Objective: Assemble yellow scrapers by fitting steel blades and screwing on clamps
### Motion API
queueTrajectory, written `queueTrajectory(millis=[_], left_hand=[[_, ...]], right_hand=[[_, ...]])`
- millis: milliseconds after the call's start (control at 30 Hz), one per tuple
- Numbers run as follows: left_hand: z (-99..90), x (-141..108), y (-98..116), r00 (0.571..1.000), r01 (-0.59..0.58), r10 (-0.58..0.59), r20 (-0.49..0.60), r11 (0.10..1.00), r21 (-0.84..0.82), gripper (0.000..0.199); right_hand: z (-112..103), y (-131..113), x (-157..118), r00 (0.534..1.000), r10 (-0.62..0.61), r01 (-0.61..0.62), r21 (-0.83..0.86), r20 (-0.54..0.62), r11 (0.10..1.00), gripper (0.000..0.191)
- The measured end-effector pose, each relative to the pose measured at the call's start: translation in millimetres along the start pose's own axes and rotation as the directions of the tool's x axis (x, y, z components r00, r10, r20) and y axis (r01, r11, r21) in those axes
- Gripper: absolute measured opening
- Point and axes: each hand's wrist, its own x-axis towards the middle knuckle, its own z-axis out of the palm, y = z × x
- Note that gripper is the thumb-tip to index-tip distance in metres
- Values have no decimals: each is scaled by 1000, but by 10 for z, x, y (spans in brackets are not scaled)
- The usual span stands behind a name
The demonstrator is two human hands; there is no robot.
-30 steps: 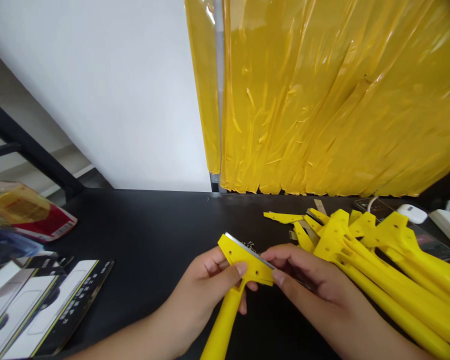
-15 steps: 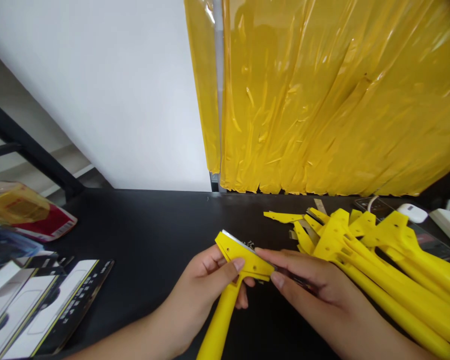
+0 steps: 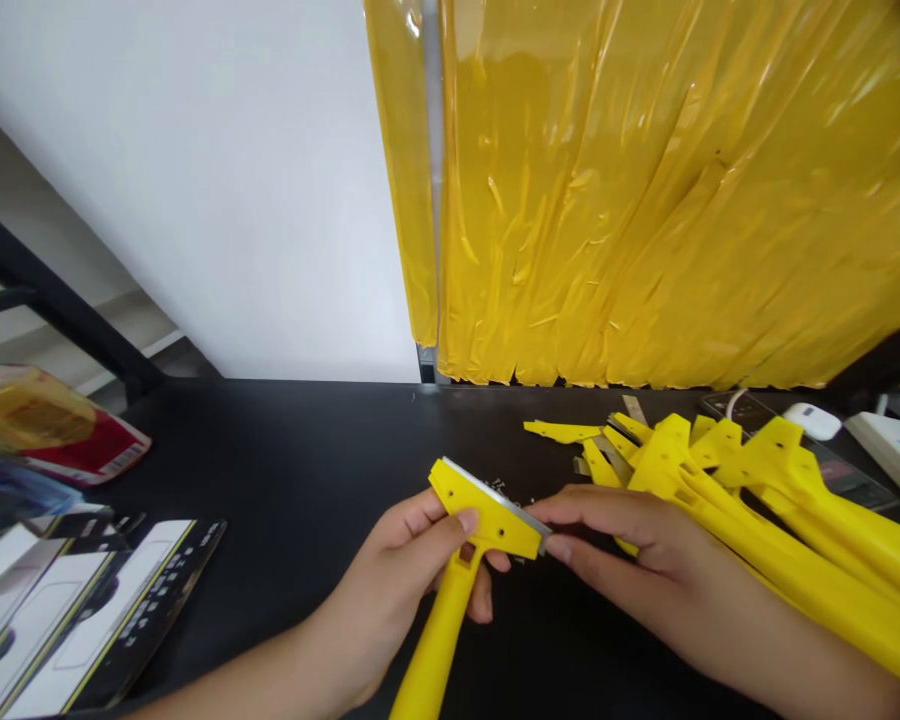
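Well, the left hand (image 3: 397,590) was grasping a yellow plastic scraper (image 3: 487,525) firmly, with the thumb lying on its flat head and the other fingers behind it. The right hand (image 3: 630,555) was pinching the right end of the same head, and its fingertips (image 3: 556,530) stayed at the corner of the steel blade (image 3: 495,490), which ran along the top edge. The scraper was between both hands, over a black table (image 3: 270,450), and its long handle (image 3: 435,640) pointed toward 6 o'clock.

Just beside the right hand, at about 2 o'clock, lay a pile of similar yellow scrapers (image 3: 780,510), with a loose yellow piece (image 3: 562,432) and some small metal blades (image 3: 615,460) at its edge. Farther toward 2 o'clock were a white computer mouse (image 3: 811,421) and a white box (image 3: 892,450). At 9 o'clock lay printed packaging cards (image 3: 97,620), and at 10 o'clock a shiny red and yellow bag (image 3: 37,425). At 12 o'clock hung a yellow plastic curtain (image 3: 645,200), next to a white wall (image 3: 195,200) at 11 o'clock.
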Motion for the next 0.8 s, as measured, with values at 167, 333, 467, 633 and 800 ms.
queueTrajectory(millis=[167,333,467,633,800], left_hand=[[-1,-7,4,999,22,-23,37,1000,23,27],[-20,-1,-9,998,28,-28,62,1000,-7,27],[-38,4,-5,993,43,-35,116,997,-61,25],[-25,0,-5,993,25,-19,119,998,-52,26],[23,-16,-31,995,46,-42,96,998,-47,23]], right_hand=[[22,22,27,1000,10,-11,49,11,999,27],[7,47,31,1000,8,-10,82,19,997,27],[-7,47,33,999,-41,38,85,32,996,27],[32,129,0,1000,9,-7,126,-14,992,28],[190,216,-16,992,120,-103,284,-42,953,36]])
